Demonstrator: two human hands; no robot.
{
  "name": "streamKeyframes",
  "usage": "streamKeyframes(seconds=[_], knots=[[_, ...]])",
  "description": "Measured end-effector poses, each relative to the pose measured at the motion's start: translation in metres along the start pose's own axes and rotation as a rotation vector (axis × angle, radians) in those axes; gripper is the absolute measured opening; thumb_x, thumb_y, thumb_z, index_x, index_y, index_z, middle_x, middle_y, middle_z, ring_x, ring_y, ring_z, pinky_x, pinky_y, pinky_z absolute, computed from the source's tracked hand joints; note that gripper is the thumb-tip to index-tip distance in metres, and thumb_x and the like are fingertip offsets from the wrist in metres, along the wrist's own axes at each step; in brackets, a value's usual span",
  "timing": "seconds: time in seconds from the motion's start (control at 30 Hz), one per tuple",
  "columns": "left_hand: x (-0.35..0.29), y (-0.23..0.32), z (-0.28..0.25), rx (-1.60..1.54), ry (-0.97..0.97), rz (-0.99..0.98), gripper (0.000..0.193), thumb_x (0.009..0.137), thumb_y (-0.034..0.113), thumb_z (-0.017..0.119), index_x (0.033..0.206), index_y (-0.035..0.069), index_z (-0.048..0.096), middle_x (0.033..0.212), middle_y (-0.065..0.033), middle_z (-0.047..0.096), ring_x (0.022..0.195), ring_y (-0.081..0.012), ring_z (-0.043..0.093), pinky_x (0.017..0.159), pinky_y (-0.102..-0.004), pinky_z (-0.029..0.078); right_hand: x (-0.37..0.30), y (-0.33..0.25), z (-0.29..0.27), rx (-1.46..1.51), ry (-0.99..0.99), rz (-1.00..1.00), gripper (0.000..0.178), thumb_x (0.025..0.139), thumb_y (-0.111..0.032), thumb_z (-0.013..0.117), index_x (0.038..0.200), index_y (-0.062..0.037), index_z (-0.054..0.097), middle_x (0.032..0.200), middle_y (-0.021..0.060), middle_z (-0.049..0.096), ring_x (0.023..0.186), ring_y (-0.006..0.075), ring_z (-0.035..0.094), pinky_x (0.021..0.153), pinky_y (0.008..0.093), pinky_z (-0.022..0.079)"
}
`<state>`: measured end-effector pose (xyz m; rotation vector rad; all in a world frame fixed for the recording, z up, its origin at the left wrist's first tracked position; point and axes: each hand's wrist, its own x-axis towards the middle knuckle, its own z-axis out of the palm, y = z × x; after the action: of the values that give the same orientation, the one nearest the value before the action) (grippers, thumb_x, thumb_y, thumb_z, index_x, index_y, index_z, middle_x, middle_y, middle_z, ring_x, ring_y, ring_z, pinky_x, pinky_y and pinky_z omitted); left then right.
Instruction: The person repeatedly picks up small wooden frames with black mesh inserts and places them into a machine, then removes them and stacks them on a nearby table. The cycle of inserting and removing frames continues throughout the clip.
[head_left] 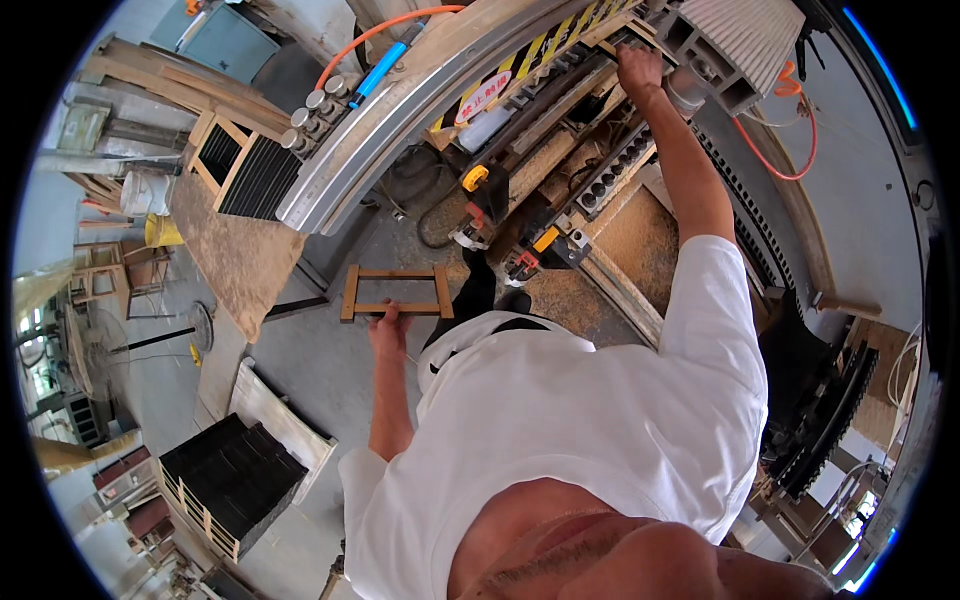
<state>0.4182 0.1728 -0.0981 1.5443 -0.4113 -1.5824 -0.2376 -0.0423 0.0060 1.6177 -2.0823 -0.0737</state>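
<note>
My left hand (390, 325) is closed on the lower rail of a small rectangular wooden frame (400, 273), held level over the grey floor at my left side. The frame has light brown sides and an open middle. At the far upper right, my right arm stretches out over a long woodworking machine (560, 150). My right hand (640, 68) is at the machine's far end, beside a ribbed metal housing (735, 45). Its fingers curl down over a dark, wood-edged piece that is too small and shaded to name.
Sawdust (645, 240) covers parts of the machine and floor. A curved metal rail (345, 165) with a blue air gun (388, 70) runs along the far side. Stacked dark-panelled frames (255, 180) stand on a brown board (230, 250). Another black stack (232, 475) sits lower left.
</note>
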Motion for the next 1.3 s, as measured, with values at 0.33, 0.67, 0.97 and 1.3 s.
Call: streamKeyframes(seconds=[0.33, 0.67, 0.97, 1.3], knots=[[-0.036, 0.084, -0.048, 0.249, 0.101, 0.548, 0.034, 0.089, 0.009, 0.065, 0.12, -0.001, 0.058, 0.097, -0.0043, 0.065, 0.084, -0.0117, 0.061, 0.071, -0.025, 0.051, 0.004, -0.01, -0.015, 0.082, -0.145, 0.115, 0.023, 0.088, -0.009, 0.054, 0.108, -0.0139, 0.064, 0.09, 0.0127, 0.07, 0.092, 0.0322, 0.065, 0.089, 0.0549, 0.042], [-0.012, 0.269, -0.107, -0.1, 0.107, 0.72, 0.029, 0.091, 0.012, 0.064, 0.116, -0.002, 0.056, 0.103, -0.0071, 0.064, 0.09, -0.0175, 0.065, 0.078, -0.0313, 0.055, -0.011, -0.042, -0.078, 0.404, 0.211, 0.109, 0.024, 0.094, -0.023, 0.059, 0.112, -0.01, 0.068, 0.109, 0.0132, 0.068, 0.096, 0.0332, 0.065, 0.08, 0.0437, 0.053], [0.174, 0.439, -0.088, -0.074, -0.126, 0.622, 0.029, 0.094, 0.011, 0.06, 0.117, -0.005, 0.055, 0.103, -0.0119, 0.064, 0.092, -0.0227, 0.065, 0.08, -0.0344, 0.057, -0.158, -0.212, -0.254, 1.178, 0.255, 0.257, 0.021, 0.09, -0.009, 0.065, 0.11, -0.0007, 0.066, 0.111, 0.0128, 0.069, 0.098, 0.0185, 0.065, 0.086, 0.0291, 0.052], [0.214, 0.461, -0.003, 1.094, 0.377, 1.136, 0.054, 0.078, 0.045, 0.074, 0.104, -0.003, 0.068, 0.092, -0.0209, 0.07, 0.087, -0.0356, 0.067, 0.08, -0.0429, 0.052, -0.292, -0.312, -0.232, 1.138, -0.113, 0.671, 0.02, 0.089, -0.011, 0.065, 0.104, 0.002, 0.067, 0.083, 0.0071, 0.068, 0.074, 0.0121, 0.061, 0.071, 0.0262, 0.049]])
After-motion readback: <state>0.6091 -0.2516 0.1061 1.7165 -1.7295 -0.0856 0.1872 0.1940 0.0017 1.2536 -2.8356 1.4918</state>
